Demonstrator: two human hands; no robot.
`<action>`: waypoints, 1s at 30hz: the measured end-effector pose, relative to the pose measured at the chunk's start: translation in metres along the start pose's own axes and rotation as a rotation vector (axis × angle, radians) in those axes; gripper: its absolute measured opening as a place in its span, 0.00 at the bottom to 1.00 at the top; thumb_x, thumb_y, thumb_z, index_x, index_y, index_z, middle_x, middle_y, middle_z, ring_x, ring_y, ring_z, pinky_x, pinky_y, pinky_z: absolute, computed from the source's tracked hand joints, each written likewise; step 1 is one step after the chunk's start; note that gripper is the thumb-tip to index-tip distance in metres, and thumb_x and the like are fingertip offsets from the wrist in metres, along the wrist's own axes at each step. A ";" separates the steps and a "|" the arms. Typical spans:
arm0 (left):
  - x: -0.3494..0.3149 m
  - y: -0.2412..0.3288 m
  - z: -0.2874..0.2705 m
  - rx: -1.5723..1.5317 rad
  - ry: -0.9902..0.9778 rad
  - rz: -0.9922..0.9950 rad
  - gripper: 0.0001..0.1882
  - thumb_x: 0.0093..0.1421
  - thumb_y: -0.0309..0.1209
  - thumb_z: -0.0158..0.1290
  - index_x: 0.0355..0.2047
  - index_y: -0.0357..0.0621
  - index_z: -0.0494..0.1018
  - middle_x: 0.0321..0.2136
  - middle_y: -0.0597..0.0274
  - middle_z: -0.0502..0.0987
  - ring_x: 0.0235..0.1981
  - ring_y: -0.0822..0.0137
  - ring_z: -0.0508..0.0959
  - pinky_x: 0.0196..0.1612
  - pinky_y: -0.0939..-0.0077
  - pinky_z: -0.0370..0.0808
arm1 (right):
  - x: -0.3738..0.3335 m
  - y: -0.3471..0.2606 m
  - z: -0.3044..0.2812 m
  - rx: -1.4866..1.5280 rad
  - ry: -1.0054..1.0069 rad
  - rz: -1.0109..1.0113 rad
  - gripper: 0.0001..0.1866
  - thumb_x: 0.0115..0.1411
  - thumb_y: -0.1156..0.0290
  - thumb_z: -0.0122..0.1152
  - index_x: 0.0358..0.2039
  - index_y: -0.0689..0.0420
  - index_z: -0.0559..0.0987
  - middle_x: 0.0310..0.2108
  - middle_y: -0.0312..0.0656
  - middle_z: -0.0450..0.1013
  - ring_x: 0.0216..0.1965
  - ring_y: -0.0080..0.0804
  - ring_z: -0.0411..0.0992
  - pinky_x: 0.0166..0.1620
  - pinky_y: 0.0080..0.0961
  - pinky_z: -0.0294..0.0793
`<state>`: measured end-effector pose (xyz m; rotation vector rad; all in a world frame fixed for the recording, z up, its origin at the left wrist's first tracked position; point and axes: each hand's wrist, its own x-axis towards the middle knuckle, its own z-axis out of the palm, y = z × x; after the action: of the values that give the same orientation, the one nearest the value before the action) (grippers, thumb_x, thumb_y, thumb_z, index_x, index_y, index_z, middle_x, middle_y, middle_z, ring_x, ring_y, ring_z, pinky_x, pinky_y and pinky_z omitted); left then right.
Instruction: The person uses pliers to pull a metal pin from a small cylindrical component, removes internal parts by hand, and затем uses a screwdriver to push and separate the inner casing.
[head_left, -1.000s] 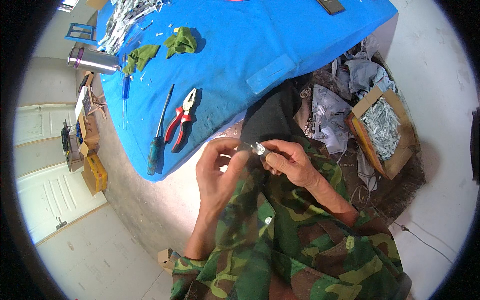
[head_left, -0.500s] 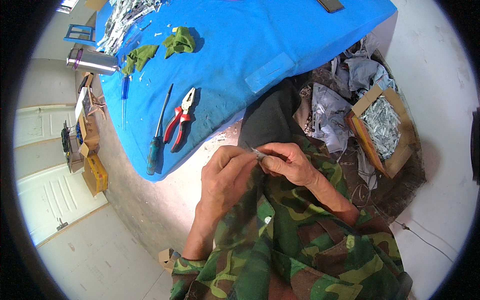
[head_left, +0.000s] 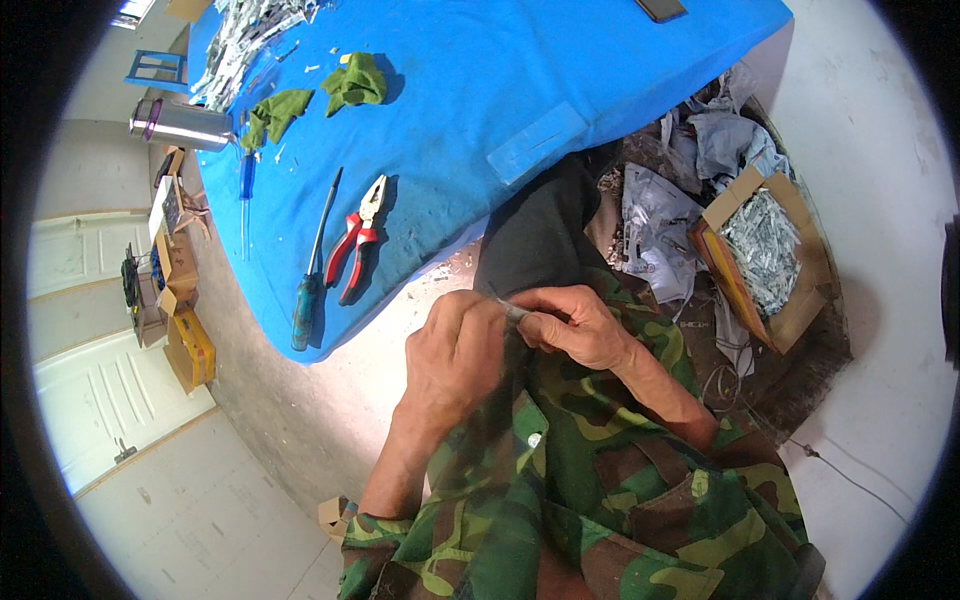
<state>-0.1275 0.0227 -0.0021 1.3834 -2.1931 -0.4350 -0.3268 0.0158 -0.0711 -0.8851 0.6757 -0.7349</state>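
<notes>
While small greyish piece [head_left: 515, 311] is pinched in R hand [head_left: 580, 325], L hand [head_left: 455, 345] is curled at its L end, hold unclear; red-handled steel pliers [head_left: 358, 240] are seen fwd-left of grip, on blue cloth-covered surface [head_left: 430, 130].

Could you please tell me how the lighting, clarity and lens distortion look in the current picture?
In the head view, darkness closes in at both sides and the white door at left looks tilted; in the head view, the pliers cast a shadow to their right; also there, the piece at the right hand is too small and unclear to identify.
</notes>
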 end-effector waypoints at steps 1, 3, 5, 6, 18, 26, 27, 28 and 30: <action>0.000 0.000 0.001 0.019 0.009 0.016 0.08 0.56 0.19 0.60 0.36 0.40 0.74 0.34 0.56 0.74 0.31 0.57 0.79 0.30 0.64 0.77 | 0.000 -0.001 0.000 -0.016 0.001 -0.002 0.16 0.71 0.69 0.57 0.54 0.65 0.78 0.31 0.29 0.74 0.30 0.12 0.68 0.33 0.14 0.67; -0.002 0.002 0.002 0.045 0.015 -0.004 0.09 0.56 0.19 0.60 0.37 0.40 0.74 0.34 0.56 0.74 0.31 0.57 0.79 0.29 0.64 0.77 | 0.000 -0.001 0.001 -0.036 0.009 -0.013 0.16 0.71 0.70 0.57 0.54 0.66 0.78 0.31 0.29 0.74 0.31 0.13 0.68 0.34 0.15 0.68; -0.004 0.003 0.005 0.063 0.025 -0.017 0.09 0.56 0.20 0.60 0.37 0.40 0.74 0.34 0.56 0.74 0.30 0.57 0.79 0.29 0.63 0.77 | -0.001 0.000 0.002 -0.049 0.027 -0.037 0.16 0.71 0.71 0.57 0.54 0.66 0.78 0.31 0.30 0.75 0.32 0.14 0.69 0.35 0.16 0.69; -0.004 0.003 0.007 0.070 0.032 -0.023 0.09 0.56 0.20 0.60 0.37 0.40 0.74 0.34 0.56 0.73 0.30 0.57 0.78 0.29 0.63 0.76 | 0.000 0.001 0.002 -0.052 0.031 -0.041 0.16 0.71 0.71 0.57 0.53 0.66 0.79 0.31 0.30 0.75 0.32 0.15 0.69 0.35 0.16 0.70; 0.004 -0.005 -0.007 0.058 -0.051 0.029 0.10 0.55 0.21 0.64 0.38 0.41 0.79 0.35 0.58 0.76 0.34 0.59 0.81 0.32 0.66 0.80 | 0.001 -0.003 0.001 -0.120 0.063 -0.025 0.14 0.70 0.71 0.57 0.51 0.68 0.79 0.32 0.33 0.76 0.33 0.16 0.71 0.37 0.18 0.72; 0.000 -0.009 -0.010 0.151 -0.119 0.072 0.11 0.53 0.21 0.64 0.38 0.40 0.80 0.35 0.59 0.76 0.35 0.60 0.80 0.32 0.67 0.80 | 0.007 0.008 0.004 -0.173 0.082 -0.012 0.14 0.69 0.71 0.61 0.50 0.67 0.80 0.32 0.37 0.78 0.34 0.17 0.72 0.37 0.20 0.74; -0.001 -0.010 -0.010 0.157 -0.129 0.073 0.11 0.53 0.21 0.64 0.38 0.40 0.79 0.35 0.59 0.76 0.35 0.60 0.80 0.31 0.67 0.79 | 0.008 0.008 0.004 -0.212 0.080 -0.016 0.14 0.68 0.71 0.61 0.50 0.67 0.80 0.33 0.38 0.79 0.34 0.17 0.72 0.38 0.21 0.74; -0.002 -0.011 -0.009 0.164 -0.139 0.075 0.11 0.53 0.21 0.64 0.38 0.40 0.79 0.35 0.59 0.76 0.35 0.60 0.80 0.31 0.67 0.79 | 0.009 0.008 0.003 -0.250 0.079 -0.020 0.15 0.68 0.71 0.61 0.50 0.67 0.80 0.33 0.38 0.79 0.34 0.17 0.72 0.38 0.21 0.75; -0.003 -0.013 -0.008 0.166 -0.161 0.093 0.11 0.53 0.20 0.63 0.38 0.39 0.78 0.36 0.58 0.76 0.35 0.60 0.80 0.31 0.67 0.79 | 0.010 0.010 0.003 -0.298 0.076 -0.032 0.15 0.68 0.71 0.62 0.50 0.68 0.80 0.34 0.40 0.80 0.35 0.17 0.73 0.39 0.21 0.75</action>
<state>-0.1121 0.0201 -0.0027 1.3656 -2.4617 -0.3474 -0.3162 0.0131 -0.0804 -1.1460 0.8551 -0.7096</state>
